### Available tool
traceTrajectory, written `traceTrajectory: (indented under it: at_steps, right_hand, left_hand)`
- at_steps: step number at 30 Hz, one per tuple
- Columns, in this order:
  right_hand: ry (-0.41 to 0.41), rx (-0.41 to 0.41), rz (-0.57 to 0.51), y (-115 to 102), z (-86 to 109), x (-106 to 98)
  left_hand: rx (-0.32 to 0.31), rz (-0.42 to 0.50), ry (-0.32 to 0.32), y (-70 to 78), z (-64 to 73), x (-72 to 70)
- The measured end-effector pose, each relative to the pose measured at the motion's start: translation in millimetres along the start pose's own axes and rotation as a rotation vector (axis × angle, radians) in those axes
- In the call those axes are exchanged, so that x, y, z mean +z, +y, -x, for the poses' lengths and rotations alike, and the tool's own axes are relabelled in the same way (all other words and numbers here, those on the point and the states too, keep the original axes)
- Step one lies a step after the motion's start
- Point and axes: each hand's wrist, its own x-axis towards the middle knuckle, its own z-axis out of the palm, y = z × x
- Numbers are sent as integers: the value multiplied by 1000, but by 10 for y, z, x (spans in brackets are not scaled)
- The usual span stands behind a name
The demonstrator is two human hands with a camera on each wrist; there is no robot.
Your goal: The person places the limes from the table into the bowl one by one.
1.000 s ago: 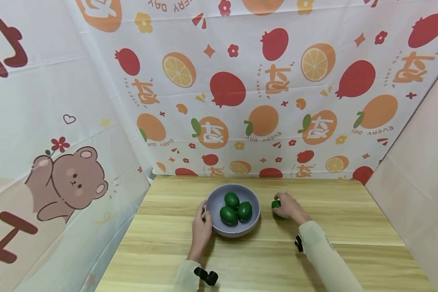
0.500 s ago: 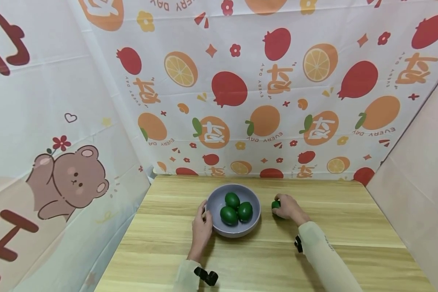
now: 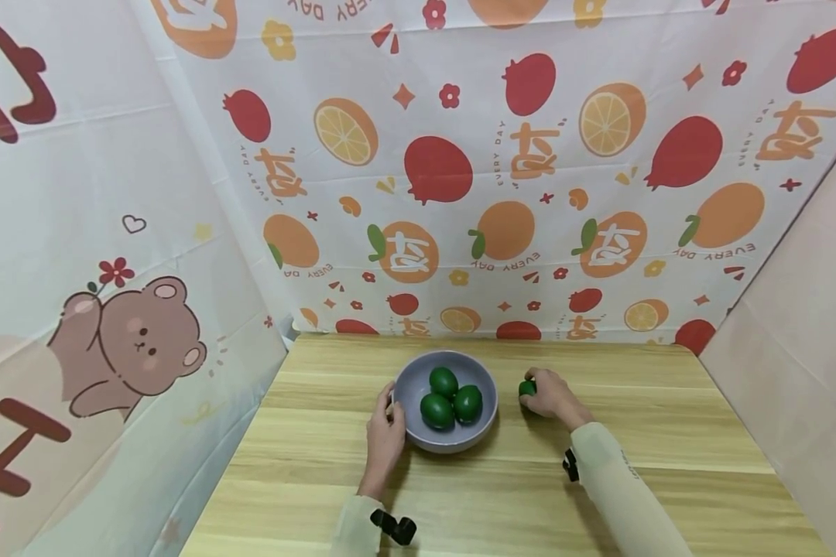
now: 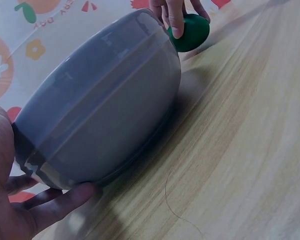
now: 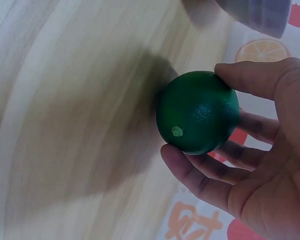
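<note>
A grey-blue bowl (image 3: pixel 446 445) stands on the wooden table with three dark green limes (image 3: pixel 436 411) in it. My left hand (image 3: pixel 386 435) grips the bowl's left side; in the left wrist view its fingers (image 4: pixel 65 202) reach low against the bowl's wall (image 4: pixel 110 100). To the right of the bowl, my right hand (image 3: pixel 552 396) holds another green lime (image 3: pixel 526 387) close over the table. The right wrist view shows thumb and fingers round this lime (image 5: pixel 197 112), its pale stem end facing the camera.
The light wooden table (image 3: pixel 460 503) ends at the back against a fruit-print cloth (image 3: pixel 488 170). A bear-print cloth (image 3: pixel 139 340) hangs on the left and a pale cloth (image 3: pixel 794 325) on the right. Black straps with small devices sit on both wrists.
</note>
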Motion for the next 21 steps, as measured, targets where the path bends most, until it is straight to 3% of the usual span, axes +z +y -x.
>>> traceTrajectory:
  at_steps: [14,21]
  right_hand:
    - [61,11,-36,22,-44,-165]
    - [104,-37,-34,22,-67,-236]
  left_hand:
    - [3,-3,7,-35,-18,10]
    - [-7,4,2,-21,-3,6]
